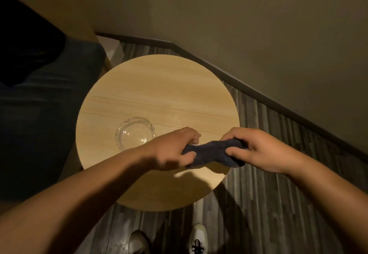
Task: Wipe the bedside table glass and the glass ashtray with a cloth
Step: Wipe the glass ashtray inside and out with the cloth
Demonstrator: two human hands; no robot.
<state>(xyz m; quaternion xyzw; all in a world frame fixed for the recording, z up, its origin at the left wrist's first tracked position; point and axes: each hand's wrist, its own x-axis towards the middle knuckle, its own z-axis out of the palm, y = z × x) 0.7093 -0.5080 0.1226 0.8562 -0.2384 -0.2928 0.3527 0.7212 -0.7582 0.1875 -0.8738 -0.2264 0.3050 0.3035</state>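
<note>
**Cloth bunched between both hands, wiping not started**

Cloth [216, 152], dark blue, is stretched above the near edge of the round table [159, 94]. Our left hand [173, 150] grips one end w/ curled fingers, right hand [256, 150] pinches the other. We judge this as prep: folding or wringing. Next we need a flat pad pressed to the top. Glass ashtray [135, 132] sits near-left on the table, beside our left wrist. Top looks wood-grain; glass layer not discernible. Dim room, striped floor [268, 174], dark baseboard [258, 94], blue upholstery [49, 104] at left.
</note>
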